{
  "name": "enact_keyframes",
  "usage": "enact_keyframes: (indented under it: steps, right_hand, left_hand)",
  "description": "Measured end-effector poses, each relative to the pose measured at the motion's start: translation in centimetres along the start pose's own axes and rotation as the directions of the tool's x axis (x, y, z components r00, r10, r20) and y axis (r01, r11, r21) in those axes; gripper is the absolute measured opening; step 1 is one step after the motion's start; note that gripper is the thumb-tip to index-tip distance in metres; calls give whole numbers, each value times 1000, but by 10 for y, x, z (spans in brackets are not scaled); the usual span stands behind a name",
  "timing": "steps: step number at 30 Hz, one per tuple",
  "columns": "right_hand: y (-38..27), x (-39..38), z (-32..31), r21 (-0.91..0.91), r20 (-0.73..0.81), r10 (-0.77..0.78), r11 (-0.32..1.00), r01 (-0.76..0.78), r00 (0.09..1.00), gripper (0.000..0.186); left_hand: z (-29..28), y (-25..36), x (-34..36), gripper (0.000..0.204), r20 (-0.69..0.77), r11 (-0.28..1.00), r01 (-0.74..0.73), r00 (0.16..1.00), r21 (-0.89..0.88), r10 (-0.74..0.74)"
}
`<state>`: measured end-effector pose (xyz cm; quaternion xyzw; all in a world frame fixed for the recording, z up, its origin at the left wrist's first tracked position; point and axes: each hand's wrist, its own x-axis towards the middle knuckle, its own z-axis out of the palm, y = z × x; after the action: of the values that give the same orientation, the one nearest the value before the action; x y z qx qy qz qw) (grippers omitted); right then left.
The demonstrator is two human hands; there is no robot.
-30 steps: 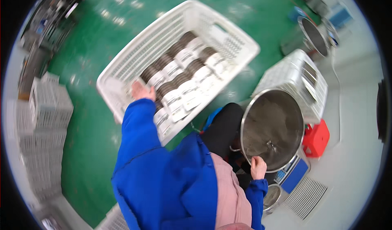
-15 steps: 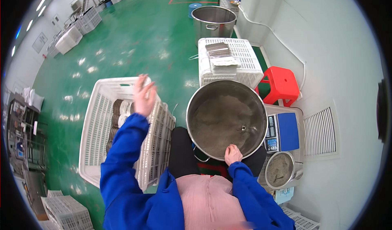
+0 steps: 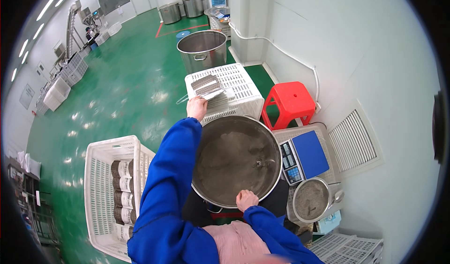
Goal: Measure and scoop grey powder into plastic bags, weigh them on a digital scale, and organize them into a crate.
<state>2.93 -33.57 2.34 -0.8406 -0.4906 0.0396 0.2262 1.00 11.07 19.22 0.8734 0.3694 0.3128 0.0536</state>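
My left hand point(image 3: 197, 108) is at the near-left end of a stack of flat pouches point(image 3: 220, 104), white with grey-brown patterned ends. Its fingers are closed on a pouch edge, and one pale pouch tilts up from the pile. The stack lies on an upturned white crate point(image 3: 243, 83). Between my legs stands a large steel pot point(image 3: 278, 144) of grey-brown powder point(image 3: 225, 165), with a small shiny metal piece point(image 3: 259, 163) showing in it. My right hand point(image 3: 246, 200) is curled at the pot's near rim; whatever its fingers hold is hidden.
At left, a white crate point(image 3: 93, 189) holds a row of filled packs point(image 3: 124, 184). On the right are a red stool point(image 3: 293, 100), a scale point(image 3: 307, 156) with a blue platform, and a smaller powder pot point(image 3: 311, 200). Beyond the upturned crate stands another steel pot point(image 3: 201, 53).
My left hand has moved from above the left crate, forward and right, to the pouch stack. My right hand stays at the pot rim. The view has shifted.
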Motion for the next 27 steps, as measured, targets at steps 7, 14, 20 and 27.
enact_keyframes:
  steps: [7,14,20,27]
  right_hand:
    - [2,-6,-4,-11,52,-22,1000,23,998,17]
    - [4,6,-69,797,589,-81,221,-562,804,48]
    - [-1,-13,-86,729,667,178,48,-683,724,35]
    - [-3,-33,-81,868,394,232,226,-443,890,22]
  left_hand:
    - [-57,104,-142,22,-90,935,-257,966,-243,242]
    - [-54,157,-326,35,152,929,-264,939,-259,310]
    - [-82,174,-362,36,88,920,-326,932,-217,351]
    - [-131,194,-371,51,261,843,21,955,-537,143]
